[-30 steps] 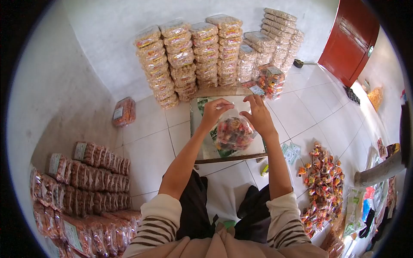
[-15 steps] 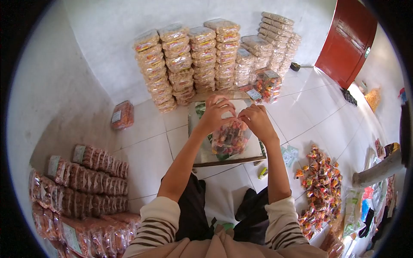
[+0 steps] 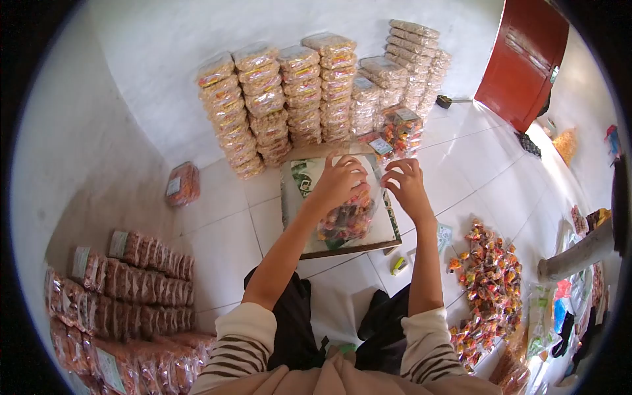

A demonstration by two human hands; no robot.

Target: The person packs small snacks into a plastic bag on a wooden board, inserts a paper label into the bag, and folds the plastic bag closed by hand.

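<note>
A clear plastic bag of colourful wrapped pieces (image 3: 345, 220) lies on a low table (image 3: 293, 210) with a green and white pattern. My left hand (image 3: 340, 180) is at the bag's upper part, its fingers curled over the plastic. To the right of it, my right hand (image 3: 405, 185) is raised beside the bag's top, with thumb and fingers pinched together on what looks like the clear plastic edge. Just behind the table stands a filled bag of similar pieces (image 3: 401, 135) with a label card (image 3: 380, 146) at its side.
Tall stacks of packed bags (image 3: 266, 99) stand along the back wall. Rows of brown packs (image 3: 145, 289) fill the left. A heap of wrapped pieces (image 3: 490, 289), a yellow-green stapler (image 3: 399, 266) and cards (image 3: 444, 236) lie on the floor at right. A red door (image 3: 523, 62) is behind.
My hands came together over the bag's top and have since moved apart, the right one outward. The view has shifted slightly, so the table appears further left and lower.
</note>
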